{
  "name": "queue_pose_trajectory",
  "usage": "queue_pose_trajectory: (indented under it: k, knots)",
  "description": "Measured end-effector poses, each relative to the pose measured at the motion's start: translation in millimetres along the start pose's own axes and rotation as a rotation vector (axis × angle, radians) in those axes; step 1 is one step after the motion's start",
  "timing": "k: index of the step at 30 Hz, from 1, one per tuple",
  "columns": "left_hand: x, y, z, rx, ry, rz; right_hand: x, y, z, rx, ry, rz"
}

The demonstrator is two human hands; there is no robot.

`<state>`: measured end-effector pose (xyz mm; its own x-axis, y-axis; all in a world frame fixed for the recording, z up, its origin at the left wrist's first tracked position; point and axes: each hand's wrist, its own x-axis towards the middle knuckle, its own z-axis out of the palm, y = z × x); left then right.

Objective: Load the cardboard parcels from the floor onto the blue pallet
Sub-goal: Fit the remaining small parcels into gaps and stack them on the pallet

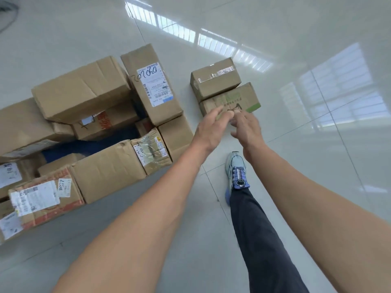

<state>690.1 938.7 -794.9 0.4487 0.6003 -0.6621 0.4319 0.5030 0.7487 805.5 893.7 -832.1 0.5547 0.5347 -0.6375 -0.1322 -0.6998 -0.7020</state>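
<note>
Directly ahead of both hands, two cardboard parcels lie on the tiled floor [296,144], just right of the loaded blue pallet [88,145]. The nearer one, the green-printed parcel [243,98], touches the taped parcel [215,79] behind it. Its long axis runs left to right, across the line of reach.

The left hand [211,127] and right hand [246,126] are side by side and close together. Their fingers are extended, loosely spread and holding nothing. The fingertips overlap the parcel's near edge towards its left end; whether they touch it cannot be told. Neither hand is clearly nearer.

Judgement: the hands will need to part along the long axis to take the two ends, the right hand travelling further. The pallet lies to the left, where stacked parcels [84,89] already crowd it.
</note>
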Motion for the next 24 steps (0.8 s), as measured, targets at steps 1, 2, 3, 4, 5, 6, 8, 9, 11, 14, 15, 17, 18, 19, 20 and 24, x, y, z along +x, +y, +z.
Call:
queue_pose_trajectory:
  k: [1,2,3,4,5,6,8,9,11,14,15,17,18,19,20,24]
  knots:
    - [19.7,2.6,9.7,0.013,0.014,-0.027,16.9,5.5,-6.8,0.002,-0.002,0.016]
    - [40.8,3.2,19.0,0.028,0.029,-0.052,33.5,11.5,-12.1,0.002,-0.004,0.036]
    - [62.2,2.4,28.0,0.050,0.044,-0.081,49.3,18.2,-17.0,0.008,-0.012,0.059]
    - [84.8,0.0,37.0,0.070,0.059,-0.103,65.5,25.6,-21.1,0.015,-0.026,0.082]
    - [107.6,-3.4,45.2,0.082,0.075,-0.123,81.1,33.4,-25.2,0.021,-0.041,0.100]
    - [129.5,-7.6,52.7,0.102,0.088,-0.153,95.7,42.7,-29.1,0.021,-0.052,0.120]
    - [171.2,-17.2,64.6,0.159,0.102,-0.218,125.4,63.6,-36.5,0.015,-0.059,0.153]
    - [189.9,-22.8,68.9,0.187,0.108,-0.249,139.4,74.5,-39.2,0.004,-0.067,0.172]
    - [225.2,-34.7,74.2,0.238,0.115,-0.293,165.0,94.2,-43.0,-0.004,-0.085,0.217]
    - [271.5,-53.7,76.6,0.301,0.113,-0.333,198.6,114.7,-46.2,0.020,-0.099,0.286]
    - [284.8,-60.6,77.1,0.319,0.110,-0.341,208.5,120.6,-46.4,0.024,-0.096,0.305]
    - [310.0,-75.9,78.8,0.381,0.111,-0.343,225.2,130.0,-44.8,0.022,-0.111,0.333]
    - [320.9,-82.8,80.3,0.423,0.115,-0.338,232.7,133.6,-43.0,0.030,-0.118,0.346]
    - [329.6,-88.3,82.3,0.471,0.118,-0.328,239.6,136.8,-41.3,0.041,-0.123,0.363]
    - [336.7,-93.1,84.6,0.529,0.125,-0.314,245.9,138.9,-39.7,0.047,-0.127,0.377]
    - [354.5,-106.4,90.8,0.775,0.136,-0.240,266.9,149.8,-33.4,0.065,-0.131,0.410]
